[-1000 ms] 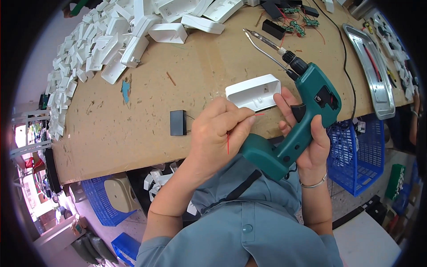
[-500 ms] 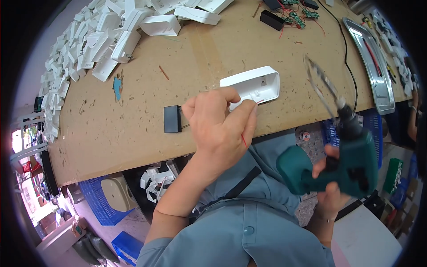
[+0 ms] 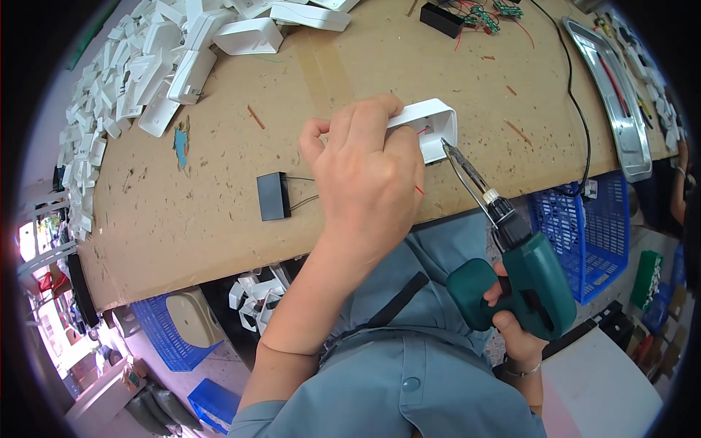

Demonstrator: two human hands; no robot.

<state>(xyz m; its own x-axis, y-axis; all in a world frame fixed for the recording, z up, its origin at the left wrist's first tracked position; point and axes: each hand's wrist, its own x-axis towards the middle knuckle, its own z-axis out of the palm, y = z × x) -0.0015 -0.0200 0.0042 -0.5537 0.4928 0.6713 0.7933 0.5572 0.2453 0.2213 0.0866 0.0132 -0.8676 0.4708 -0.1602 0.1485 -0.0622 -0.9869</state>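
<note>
My left hand (image 3: 369, 175) is closed on the near left side of a white plastic housing (image 3: 434, 150), an open box shape lying on the table. A red wire (image 3: 419, 190) sticks out by the same hand, and a bit of red shows inside the housing; how the fingers hold the wire is hidden. My right hand (image 3: 517, 337) grips a green pistol-shaped soldering gun (image 3: 542, 288). Its metal tip, with a thin feed tube alongside, points at the housing's open right end. Left of my left hand lies a black rectangular box (image 3: 273, 197) with thin leads running under that hand.
White plastic housings (image 3: 191, 77) are heaped at the far left. Green circuit boards (image 3: 485, 20) with red wires and a black box (image 3: 441, 20) lie at the back. A black cable (image 3: 577, 102) and a metal tray (image 3: 617, 109) are on the right, above a blue crate (image 3: 584, 241).
My right hand has brought the soldering gun left, its tip now at the housing. My left hand has moved up slightly onto the housing, and the black box has turned slightly.
</note>
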